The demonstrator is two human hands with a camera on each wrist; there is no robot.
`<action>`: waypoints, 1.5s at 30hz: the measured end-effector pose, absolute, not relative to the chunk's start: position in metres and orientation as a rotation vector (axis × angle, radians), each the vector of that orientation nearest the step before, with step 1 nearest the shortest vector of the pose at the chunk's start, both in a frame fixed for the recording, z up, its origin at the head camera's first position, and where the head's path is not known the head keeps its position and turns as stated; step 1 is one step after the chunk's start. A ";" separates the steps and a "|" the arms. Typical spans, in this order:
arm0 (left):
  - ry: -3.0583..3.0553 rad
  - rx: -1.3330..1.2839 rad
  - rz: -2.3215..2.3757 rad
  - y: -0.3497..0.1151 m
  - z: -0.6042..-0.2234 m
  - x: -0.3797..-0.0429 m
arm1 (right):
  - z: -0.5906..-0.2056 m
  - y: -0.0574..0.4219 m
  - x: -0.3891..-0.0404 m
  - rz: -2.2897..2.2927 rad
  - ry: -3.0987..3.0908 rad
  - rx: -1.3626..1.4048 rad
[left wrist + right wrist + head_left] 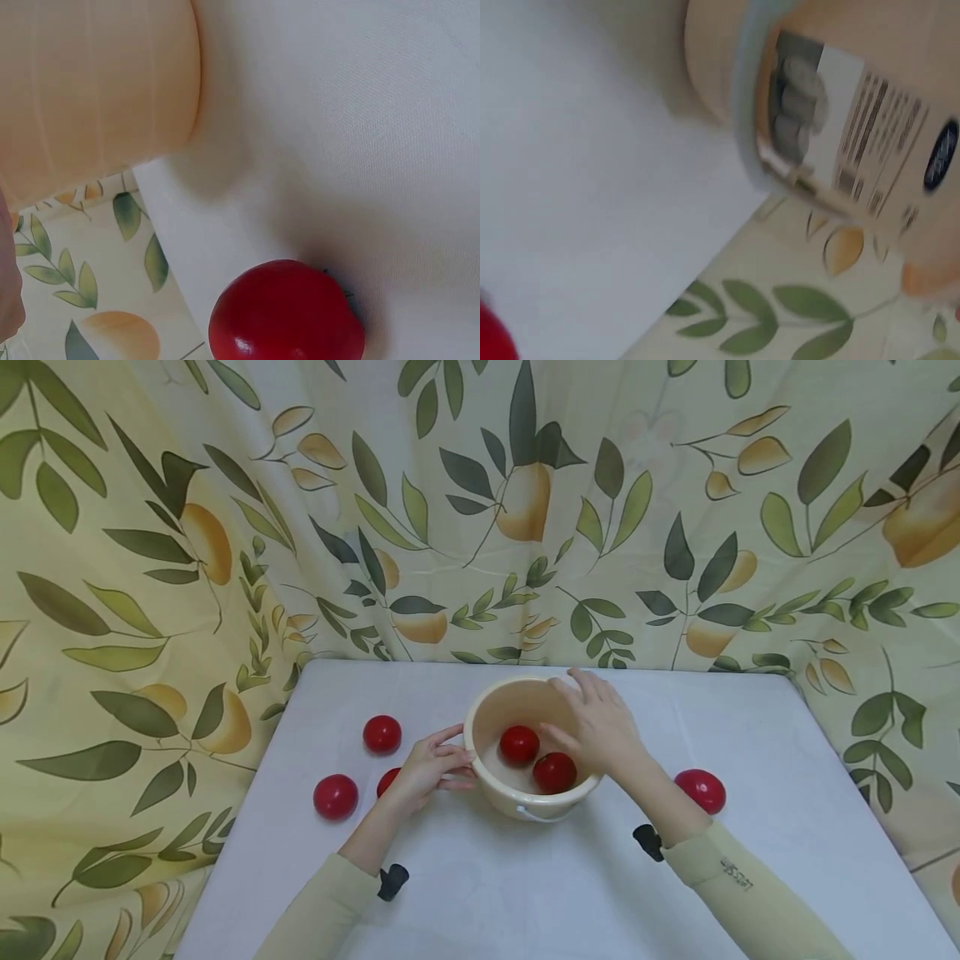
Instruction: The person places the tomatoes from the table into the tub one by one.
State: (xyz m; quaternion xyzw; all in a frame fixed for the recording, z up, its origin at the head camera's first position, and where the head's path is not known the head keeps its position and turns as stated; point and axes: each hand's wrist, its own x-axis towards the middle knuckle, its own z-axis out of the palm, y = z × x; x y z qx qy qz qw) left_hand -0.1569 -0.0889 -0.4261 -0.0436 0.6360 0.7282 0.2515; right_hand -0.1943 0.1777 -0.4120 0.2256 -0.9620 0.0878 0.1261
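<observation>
A cream bucket [498, 789] with a pale handle [543, 816] stands upright on the table. Inside it lie two red tomatoes, one farther left [519, 745] and one nearer [555, 773]. My left hand [435, 768] touches the bucket's left side, fingertips right at the rim. Over the right rim is my right hand [600, 727], fingers spread, its thumb reaching over the opening and nothing held. The right wrist view shows a printed label [840, 120] on the bucket. A tomato [289, 315] lies below the bucket in the left wrist view.
Left of the bucket are a far tomato [382, 735], a nearer tomato [335, 797] and one tomato [386, 781] partly hidden by my left hand. Another tomato [701, 790] sits beside my right forearm. A leaf-and-fruit patterned curtain [480, 568] borders the white table [480, 893].
</observation>
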 end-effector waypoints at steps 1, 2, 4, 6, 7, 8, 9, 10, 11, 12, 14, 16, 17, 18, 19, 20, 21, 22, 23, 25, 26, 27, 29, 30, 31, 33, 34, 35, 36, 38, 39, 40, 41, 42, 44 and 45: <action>1.732 -0.121 1.984 -0.089 -0.430 -0.158 | -0.411 0.185 -0.193 0.258 -2.810 0.600; 1.733 -0.124 1.989 -0.089 -0.434 -0.160 | -0.410 0.192 -0.192 0.257 -2.816 0.547; 1.739 -0.139 1.994 -0.088 -0.442 -0.162 | -0.411 0.207 -0.190 0.244 -2.821 0.449; 1.741 -0.145 2.005 -0.088 -0.446 -0.164 | -0.414 0.223 -0.186 0.253 -2.830 0.360; 1.742 -0.145 2.009 -0.088 -0.446 -0.163 | -0.417 0.231 -0.184 0.261 -2.842 0.311; 1.744 -0.143 2.011 -0.088 -0.447 -0.163 | -0.419 0.239 -0.182 0.274 -2.852 0.263; 1.744 -0.143 2.012 -0.088 -0.447 -0.163 | -0.421 0.247 -0.179 0.281 -2.865 0.213; 1.742 -0.141 2.015 -0.088 -0.446 -0.163 | -0.424 0.254 -0.177 0.287 -2.878 0.169; 1.742 -0.139 2.016 -0.088 -0.446 -0.163 | -0.428 0.261 -0.174 0.288 -2.892 0.124; 1.741 -0.140 2.017 -0.088 -0.446 -0.163 | -0.431 0.268 -0.171 0.282 -2.909 0.081; 1.741 -0.139 2.018 -0.088 -0.446 -0.163 | -0.439 0.281 -0.165 0.266 -2.947 0.006; 1.741 -0.139 2.018 -0.088 -0.446 -0.163 | -0.447 0.291 -0.158 0.242 -2.986 -0.065; 1.743 -0.140 2.017 -0.088 -0.446 -0.163 | -0.451 0.296 -0.155 0.234 -3.006 -0.097; 1.746 -0.138 2.015 -0.088 -0.446 -0.163 | -0.455 0.301 -0.152 0.229 -3.022 -0.126; 1.746 -0.138 2.014 -0.088 -0.446 -0.163 | -0.460 0.305 -0.149 0.226 -3.037 -0.152; 1.748 -0.138 2.011 -0.088 -0.446 -0.163 | -0.464 0.309 -0.146 0.221 -3.047 -0.173; 1.749 -0.139 2.010 -0.088 -0.446 -0.163 | -0.468 0.312 -0.143 0.220 -3.054 -0.187; 1.748 -0.139 2.011 -0.088 -0.446 -0.162 | -0.472 0.315 -0.140 0.225 -3.060 -0.192; 1.748 -0.140 2.010 -0.088 -0.446 -0.162 | -0.476 0.318 -0.137 0.226 -3.065 -0.197; 1.745 -0.143 2.013 -0.089 -0.446 -0.162 | -0.485 0.324 -0.132 0.232 -3.064 -0.196; 1.745 -0.144 2.013 -0.089 -0.446 -0.162 | -0.488 0.326 -0.130 0.240 -3.062 -0.198; 1.743 -0.143 2.014 -0.089 -0.446 -0.162 | -0.492 0.328 -0.128 0.249 -3.060 -0.202; 1.742 -0.147 2.010 -0.089 -0.447 -0.163 | -0.500 0.331 -0.124 0.258 -3.058 -0.213; 1.743 -0.145 2.007 -0.089 -0.448 -0.163 | -0.503 0.333 -0.122 0.264 -3.058 -0.217; 1.744 -0.144 2.004 -0.089 -0.448 -0.164 | -0.506 0.334 -0.120 0.266 -3.060 -0.223; 1.744 -0.138 2.002 -0.090 -0.449 -0.164 | -0.511 0.336 -0.118 0.266 -3.066 -0.227; 1.744 -0.136 2.001 -0.090 -0.450 -0.164 | -0.513 0.337 -0.116 0.266 -3.068 -0.230; 1.744 -0.134 2.001 -0.090 -0.450 -0.164 | -0.515 0.338 -0.116 0.268 -3.070 -0.233; 1.744 -0.131 2.002 -0.090 -0.450 -0.164 | -0.517 0.339 -0.115 0.271 -3.072 -0.234; 1.743 -0.130 2.004 -0.090 -0.450 -0.164 | -0.520 0.340 -0.114 0.277 -3.071 -0.242; 1.741 -0.132 2.006 -0.090 -0.449 -0.164 | -0.522 0.341 -0.113 0.283 -3.073 -0.250; 1.741 -0.131 2.007 -0.090 -0.449 -0.164 | -0.523 0.342 -0.113 0.288 -3.074 -0.255; 1.739 -0.132 2.009 -0.090 -0.449 -0.164 | -0.524 0.343 -0.113 0.290 -3.074 -0.258; 1.739 -0.128 2.010 -0.090 -0.448 -0.164 | -0.525 0.344 -0.113 0.294 -3.075 -0.262; 1.738 -0.126 2.012 -0.090 -0.447 -0.163 | -0.527 0.345 -0.112 0.300 -3.076 -0.272; 1.736 -0.127 2.014 -0.089 -0.447 -0.163 | -0.527 0.346 -0.112 0.302 -3.076 -0.274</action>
